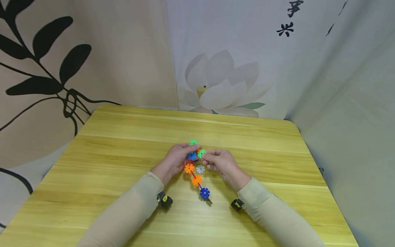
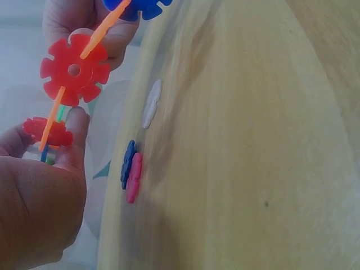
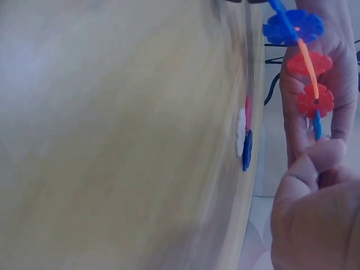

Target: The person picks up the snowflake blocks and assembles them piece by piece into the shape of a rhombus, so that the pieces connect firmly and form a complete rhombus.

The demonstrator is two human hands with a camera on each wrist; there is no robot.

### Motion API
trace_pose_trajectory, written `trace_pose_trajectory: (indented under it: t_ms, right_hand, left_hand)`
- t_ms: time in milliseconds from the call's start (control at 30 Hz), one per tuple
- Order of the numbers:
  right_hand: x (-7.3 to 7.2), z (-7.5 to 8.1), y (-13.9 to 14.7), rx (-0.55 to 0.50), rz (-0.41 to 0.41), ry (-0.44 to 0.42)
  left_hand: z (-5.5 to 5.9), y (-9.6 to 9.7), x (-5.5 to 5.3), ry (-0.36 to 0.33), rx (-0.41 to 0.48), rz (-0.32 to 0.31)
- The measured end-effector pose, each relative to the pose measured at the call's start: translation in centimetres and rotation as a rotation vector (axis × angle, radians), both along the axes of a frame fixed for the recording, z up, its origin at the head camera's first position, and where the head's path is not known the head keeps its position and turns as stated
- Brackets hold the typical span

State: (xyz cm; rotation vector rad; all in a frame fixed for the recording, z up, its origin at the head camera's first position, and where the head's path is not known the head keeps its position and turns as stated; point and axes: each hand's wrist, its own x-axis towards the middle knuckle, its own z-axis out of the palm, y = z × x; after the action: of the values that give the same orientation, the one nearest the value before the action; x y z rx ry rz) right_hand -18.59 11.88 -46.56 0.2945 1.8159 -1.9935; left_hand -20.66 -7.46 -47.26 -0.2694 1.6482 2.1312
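A chain of slotted plastic snowflake discs (image 1: pixel 196 180), in orange, blue, green and other colours, hangs between the two hands above the table. My left hand (image 1: pixel 176 160) grips its upper part, thumb across the discs. From the other side my right hand (image 1: pixel 223 164) pinches a green snowflake disc (image 1: pixel 201 153) at the upper end. In the left wrist view a red-looking disc (image 2: pixel 73 70) is joined edge-on to its neighbours, and the left fingers (image 2: pixel 77 126) are beside the smaller one. The right fingertips (image 3: pixel 331 153) partly hide the piece they pinch.
Loose discs lie on the wooden table (image 1: pixel 123 192) below the hands: a white one (image 1: pixel 200 169), a blue one (image 2: pixel 128 164) and a pink one (image 2: pixel 134 178). A printed curtain (image 1: pixel 132 51) hangs behind the table's far edge.
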Motion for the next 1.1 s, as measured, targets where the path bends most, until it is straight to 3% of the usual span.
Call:
trace_pose_trajectory:
  t_ms: [533, 667, 833, 967, 1100]
  right_hand:
    - [0.0, -0.5, 0.4, -0.076, -0.082, 0.023]
    - [-0.2, -0.4, 0.5, -0.067, -0.057, 0.011]
    - [-0.5, -0.1, 0.5, -0.015, 0.029, 0.013]
    - [-0.6, -0.3, 0.7, 0.163, 0.128, 0.081]
    - [-0.6, -0.7, 0.9, 0.583, 0.354, 0.303]
  left_hand:
    - [-0.1, 0.8, 0.3, -0.012, 0.03, 0.014]
    - [-0.1, 0.7, 0.2, -0.016, 0.038, 0.02]
    - [0.0, 0.1, 0.0, -0.009, 0.052, 0.021]
    - [0.0, -0.6, -0.3, -0.004, 0.056, 0.03]
    - [0.0, -1.1, -0.6, -0.023, 0.084, 0.046]
